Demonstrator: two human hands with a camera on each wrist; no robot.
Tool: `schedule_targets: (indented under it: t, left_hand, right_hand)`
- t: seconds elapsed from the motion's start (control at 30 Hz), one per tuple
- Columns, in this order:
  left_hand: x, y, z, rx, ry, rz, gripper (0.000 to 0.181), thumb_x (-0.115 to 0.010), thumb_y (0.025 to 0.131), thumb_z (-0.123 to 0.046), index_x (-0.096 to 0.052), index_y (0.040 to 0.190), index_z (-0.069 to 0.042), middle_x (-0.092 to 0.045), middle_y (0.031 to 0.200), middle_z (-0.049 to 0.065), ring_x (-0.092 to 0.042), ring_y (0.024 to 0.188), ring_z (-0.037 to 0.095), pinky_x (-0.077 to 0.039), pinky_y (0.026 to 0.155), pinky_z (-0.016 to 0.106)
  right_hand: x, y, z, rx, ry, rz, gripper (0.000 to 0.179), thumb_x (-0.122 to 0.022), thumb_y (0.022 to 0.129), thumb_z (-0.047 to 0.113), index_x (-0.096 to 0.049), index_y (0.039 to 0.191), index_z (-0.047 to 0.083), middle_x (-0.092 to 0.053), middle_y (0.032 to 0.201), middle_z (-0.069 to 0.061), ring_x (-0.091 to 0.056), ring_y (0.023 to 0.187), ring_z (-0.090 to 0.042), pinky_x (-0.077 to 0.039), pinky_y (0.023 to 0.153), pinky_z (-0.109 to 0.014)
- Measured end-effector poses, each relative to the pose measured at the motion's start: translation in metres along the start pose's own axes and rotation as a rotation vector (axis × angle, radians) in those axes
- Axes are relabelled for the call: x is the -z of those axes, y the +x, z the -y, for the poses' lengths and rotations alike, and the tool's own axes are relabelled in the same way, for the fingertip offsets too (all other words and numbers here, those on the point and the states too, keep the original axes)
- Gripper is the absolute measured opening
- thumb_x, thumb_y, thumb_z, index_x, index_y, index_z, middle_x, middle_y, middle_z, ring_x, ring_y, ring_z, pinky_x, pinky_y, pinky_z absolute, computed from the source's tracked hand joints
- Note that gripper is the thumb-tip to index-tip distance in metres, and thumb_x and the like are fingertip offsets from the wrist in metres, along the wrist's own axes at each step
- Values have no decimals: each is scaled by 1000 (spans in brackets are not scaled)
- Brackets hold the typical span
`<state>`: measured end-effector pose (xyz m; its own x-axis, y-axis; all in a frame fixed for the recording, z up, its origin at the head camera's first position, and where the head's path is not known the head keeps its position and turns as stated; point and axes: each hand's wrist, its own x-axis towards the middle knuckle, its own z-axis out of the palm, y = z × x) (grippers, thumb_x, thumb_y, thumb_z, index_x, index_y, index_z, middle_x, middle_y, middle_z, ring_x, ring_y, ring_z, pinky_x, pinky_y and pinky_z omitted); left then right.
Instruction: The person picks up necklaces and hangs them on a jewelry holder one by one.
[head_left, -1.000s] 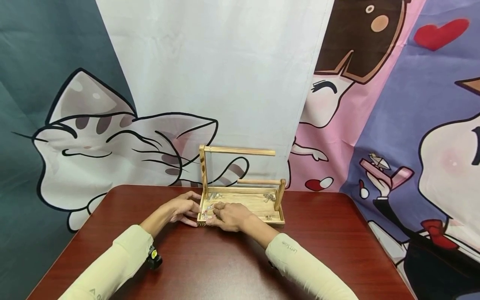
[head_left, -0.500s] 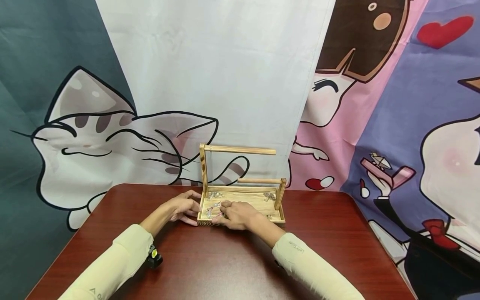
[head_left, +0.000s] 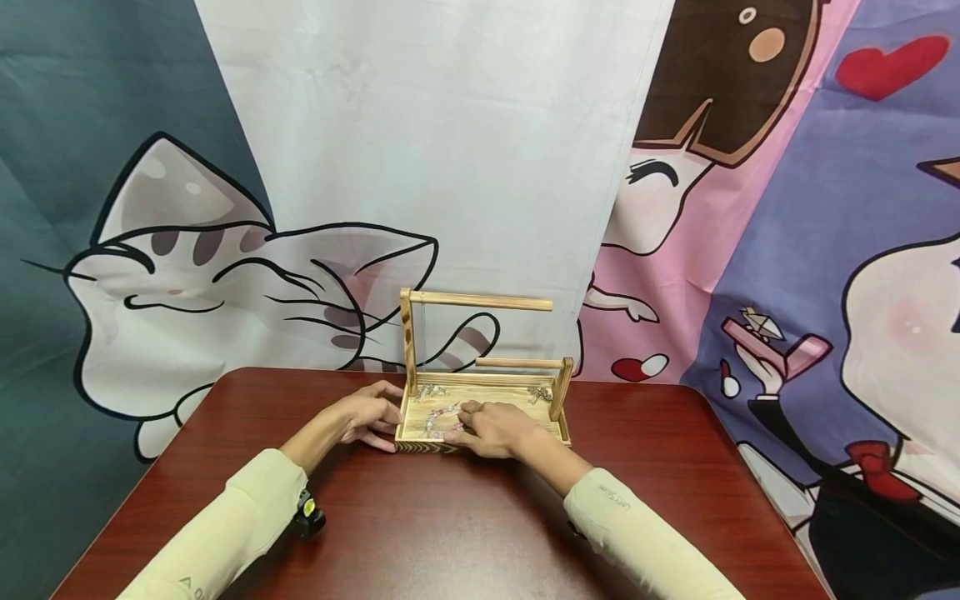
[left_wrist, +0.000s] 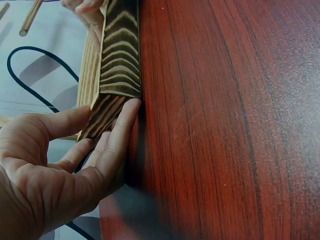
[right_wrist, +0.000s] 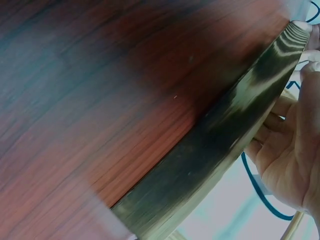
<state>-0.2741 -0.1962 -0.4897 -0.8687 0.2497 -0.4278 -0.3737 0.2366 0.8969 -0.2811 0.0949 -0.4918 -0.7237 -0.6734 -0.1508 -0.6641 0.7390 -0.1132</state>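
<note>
A low wooden jewelry stand (head_left: 480, 450), a shallow tray with two side posts and rods, lies near the table's back edge. My left hand (head_left: 367, 417) grips its left end, fingers bent against the end wall and rim; the left wrist view shows this hand (left_wrist: 65, 165) at the striped corner. Over the tray, my right hand (head_left: 495, 429) has its thumb and fingers spread, touching a beaded bracelet (head_left: 432, 417) with clear and pinkish beads on the tray floor. In the right wrist view, the tray's front wall (right_wrist: 210, 135) hides the right fingertips.
At the tray's back corners lie small chains (head_left: 538, 393) and other jewelry (head_left: 429, 390). An upper rod (head_left: 483, 301) and a lower rod (head_left: 519, 363) extend above the tray. Behind the reddish-brown table (head_left: 435, 525) hangs a printed cloth backdrop (head_left: 480, 150).
My right hand has slid to the right across the tray, and the beaded bracelet has shifted right with it, showing more of its curve. My left hand stays at the tray's left end.
</note>
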Motion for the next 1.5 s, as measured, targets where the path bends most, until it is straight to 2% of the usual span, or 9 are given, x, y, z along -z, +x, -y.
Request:
schedule_targets:
  t: [0.17,0.57,0.97,1.27,1.5]
  left_hand:
    - [0,1,0,3,-6,2,66,-62,99,7,-35,159,-1,-66,135,31,-76,110,34,-75,84,55]
    - [1,1,1,0,-9,2,67,-61,100,8,-34,160,-1,-64,137,31,-75,112,35,-75,85,55]
    - [0,1,-1,-1,-6,0,67,-62,100,7,-34,160,0,-64,136,31,-75,113,36,-75,85,55]
    - [1,1,0,0,-6,0,67,-62,100,7,-34,160,0,-63,136,31,-75,113,36,-75,84,55]
    - [1,3,1,0,-9,5,67,-62,99,7,-34,160,-1,-64,136,32,-75,113,36,-75,84,55]
  right_hand:
    - [-1,-7,-11,7,6,-26,76,-37,116,68,-61,162,12,-58,171,-10,-62,152,-33,-58,124,-51]
    - [1,-20,-32,-22,42,-9,77,-37,118,65,-56,166,9,-53,174,-13,-57,157,-36,-56,126,-55]
    - [0,-30,-48,-24,60,-40,71,-38,119,61,-61,162,9,-59,170,-14,-58,156,-38,-52,129,-56]
    - [-5,-24,-57,18,143,-131,58,-41,121,49,-70,152,10,-72,154,-12,-69,144,-36,-58,124,-56]
    - [-6,-20,-61,-21,179,-230,48,-50,120,41,-74,147,8,-80,140,-14,-77,131,-38,-64,113,-58]
